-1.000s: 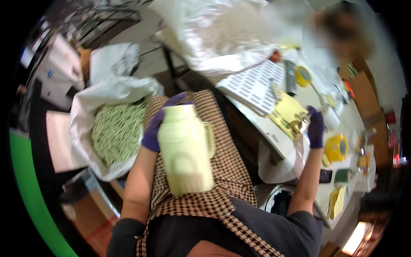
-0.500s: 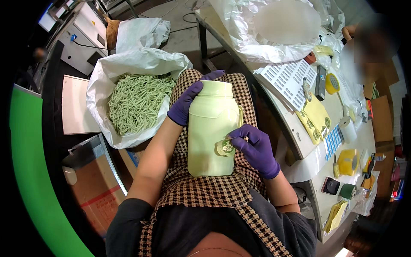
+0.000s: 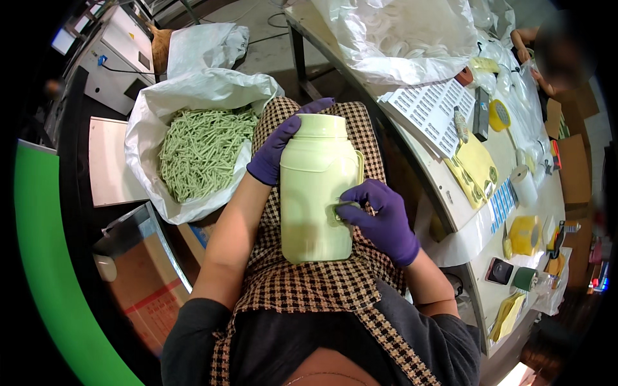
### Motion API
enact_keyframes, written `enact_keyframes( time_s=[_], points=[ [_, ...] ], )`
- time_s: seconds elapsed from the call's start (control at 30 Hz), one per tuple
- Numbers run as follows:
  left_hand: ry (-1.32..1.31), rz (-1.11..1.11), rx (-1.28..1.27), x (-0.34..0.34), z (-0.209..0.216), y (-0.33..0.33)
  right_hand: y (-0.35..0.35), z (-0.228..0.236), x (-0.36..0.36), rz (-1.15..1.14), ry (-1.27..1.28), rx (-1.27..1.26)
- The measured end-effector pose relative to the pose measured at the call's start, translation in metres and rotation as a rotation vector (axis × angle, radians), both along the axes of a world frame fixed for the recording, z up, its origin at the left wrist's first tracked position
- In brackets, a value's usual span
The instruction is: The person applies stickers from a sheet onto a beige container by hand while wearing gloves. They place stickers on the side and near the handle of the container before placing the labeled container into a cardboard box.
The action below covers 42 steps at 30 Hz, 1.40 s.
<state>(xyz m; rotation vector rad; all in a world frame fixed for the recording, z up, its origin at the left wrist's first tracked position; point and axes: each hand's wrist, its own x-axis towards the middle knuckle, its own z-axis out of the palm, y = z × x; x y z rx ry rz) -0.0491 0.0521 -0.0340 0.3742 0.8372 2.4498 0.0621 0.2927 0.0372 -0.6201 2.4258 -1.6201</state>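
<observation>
A pale green vacuum jug (image 3: 315, 193) with a side handle and a lighter lid lies on my lap, its lid end away from me. My left hand (image 3: 275, 151), in a purple glove, grips it round the left of its neck, with fingertips showing beyond the lid. On the jug's lower right side my right hand (image 3: 385, 222), gloved the same way, pinches with thumb and forefinger. A bit of a small green tag or sticker (image 3: 337, 211) shows at those fingertips; the rest is hidden. Whether it is stuck to the jug I cannot tell.
Left of my knees stands a white sack (image 3: 145, 135) full of short green sticks. A worktable (image 3: 444, 186) on the right bears label sheets (image 3: 432, 112), tape rolls (image 3: 524, 235), yellow sheets (image 3: 473, 170) and a plastic-lined bag (image 3: 360, 48). Another person's arm (image 3: 544, 82) is beyond it.
The round green-and-white flowered tag was visible below my right fingertips; now my thumb and forefinger cover most of it. My right hand has shifted slightly left. The left hand keeps its hold.
</observation>
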Motion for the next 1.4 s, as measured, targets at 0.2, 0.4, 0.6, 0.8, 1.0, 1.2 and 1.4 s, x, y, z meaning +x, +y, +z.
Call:
enact_keyframes(
  time_s=[0.2,0.4,0.6,0.8,1.0,1.2,1.4],
  points=[
    [0.012,0.079,-0.058,0.011,0.008,-0.001,-0.011,-0.023,0.016,-0.466,0.524,0.133],
    [0.016,0.137,-0.073,0.018,-0.004,-0.01,-0.003,-0.054,0.054,0.134,0.59,0.272],
    [0.05,0.311,-0.232,0.027,-0.003,-0.023,-0.014,-0.053,0.043,0.04,0.479,0.271],
    [0.097,0.341,-0.495,0.035,0.02,-0.018,-0.013,-0.046,0.045,-0.023,0.282,0.255],
    [0.223,0.423,-1.087,0.019,0.023,-0.023,0.03,-0.012,0.027,0.104,0.012,0.418],
    [0.685,0.436,-1.633,-0.009,0.029,0.0,0.148,0.007,-0.07,-0.687,0.638,0.402],
    [1.454,0.692,-1.581,-0.007,0.117,0.058,0.233,-0.012,-0.143,-0.796,0.385,0.678]
  ],
)
